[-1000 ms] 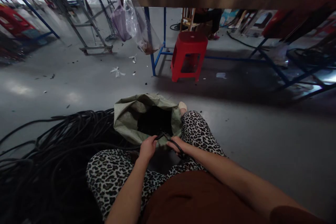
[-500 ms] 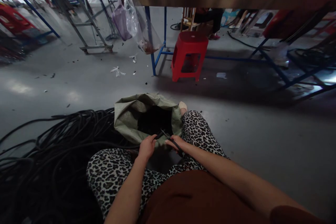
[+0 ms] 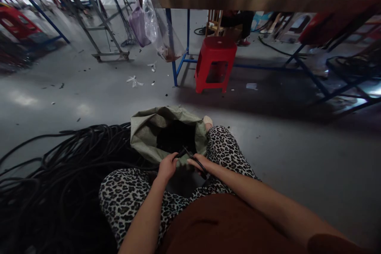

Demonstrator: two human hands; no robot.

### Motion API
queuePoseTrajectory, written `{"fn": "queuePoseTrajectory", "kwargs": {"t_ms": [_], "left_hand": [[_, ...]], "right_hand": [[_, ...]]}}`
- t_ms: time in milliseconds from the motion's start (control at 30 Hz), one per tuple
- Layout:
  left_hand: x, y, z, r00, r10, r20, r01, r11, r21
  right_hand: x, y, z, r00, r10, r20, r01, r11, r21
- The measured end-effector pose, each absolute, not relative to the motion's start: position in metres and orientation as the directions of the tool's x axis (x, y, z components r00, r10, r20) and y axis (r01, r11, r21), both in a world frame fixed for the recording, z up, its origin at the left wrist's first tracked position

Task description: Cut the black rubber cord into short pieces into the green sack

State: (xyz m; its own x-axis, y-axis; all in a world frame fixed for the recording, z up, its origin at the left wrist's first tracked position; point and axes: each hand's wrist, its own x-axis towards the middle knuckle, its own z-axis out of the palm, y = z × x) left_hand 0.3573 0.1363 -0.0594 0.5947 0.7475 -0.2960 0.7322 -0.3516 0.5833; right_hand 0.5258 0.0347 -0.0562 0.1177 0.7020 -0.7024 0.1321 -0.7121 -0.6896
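Two hands work close together at the near centre of the scene, just in front of the mouth of a sack.

1. Grip. The left hand (image 3: 167, 166) is closed around the end of one black cable (image 3: 180, 153); a short stub sticks out beyond the fingers toward the sack. The right hand (image 3: 203, 164) is closed around one dark hand tool (image 3: 193, 158), probably a pair of cutters, though the poor light blurs its shape. The tool's tip sits just beside the cable stub; contact cannot be confirmed.

2. Count.
- One green woven sack (image 3: 145, 135), mouth open, lies between the person's knees.
- One large pile of cable (image 3: 59, 174) lies on the floor at the near left; the strands are too tangled to count.
- One red stool (image 3: 216, 61) stands far centre, beside a blue-legged table (image 3: 268, 3).
- Two plastic bags (image 3: 149, 24), one purple and one clear, hang at the table's left end.

3. Hidden or unclear.
- The sack's inside is black; its contents cannot be made out.
- The held cable drops out of sight below the left hand.
- The cable pile is cut off at the left and near edges.
- Items on the table are blurred.
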Motion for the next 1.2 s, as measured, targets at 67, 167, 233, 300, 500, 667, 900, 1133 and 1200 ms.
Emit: {"fn": "queuePoseTrajectory", "kwargs": {"t_ms": [67, 167, 233, 300, 500, 667, 900, 1133, 1200], "left_hand": [[0.357, 0.137, -0.061, 0.583, 0.756, -0.298, 0.731, -0.327, 0.599], [0.357, 0.138, -0.062, 0.571, 0.765, -0.298, 0.728, -0.303, 0.615], [0.357, 0.138, -0.063, 0.569, 0.767, -0.296, 0.726, -0.3, 0.618], [0.356, 0.138, -0.064, 0.577, 0.76, -0.299, 0.727, -0.311, 0.613], [0.356, 0.136, -0.058, 0.602, 0.732, -0.318, 0.734, -0.351, 0.581], [0.357, 0.136, -0.054, 0.589, 0.732, -0.342, 0.756, -0.349, 0.554], [0.357, 0.136, -0.059, 0.581, 0.741, -0.336, 0.761, -0.349, 0.547], [0.357, 0.14, -0.062, 0.59, 0.745, -0.311, 0.722, -0.314, 0.616], [0.357, 0.14, -0.061, 0.583, 0.748, -0.315, 0.72, -0.297, 0.627]], "right_hand": [[0.526, 0.035, -0.056, 0.114, 0.705, -0.7, 0.121, -0.709, -0.694], [0.527, 0.035, -0.056, 0.07, 0.707, -0.704, 0.064, -0.707, -0.704], [0.527, 0.036, -0.055, 0.042, 0.712, -0.701, 0.031, -0.702, -0.711], [0.527, 0.036, -0.054, 0.027, 0.716, -0.698, 0.016, -0.698, -0.716], [0.527, 0.034, -0.045, 0.024, 0.704, -0.71, -0.003, -0.71, -0.704], [0.526, 0.034, -0.043, 0.059, 0.705, -0.707, 0.067, -0.709, -0.702], [0.525, 0.033, -0.051, 0.098, 0.705, -0.703, 0.1, -0.709, -0.698], [0.526, 0.034, -0.057, 0.142, 0.688, -0.711, 0.127, -0.725, -0.676], [0.527, 0.034, -0.054, 0.128, 0.692, -0.71, 0.119, -0.722, -0.682]]}}
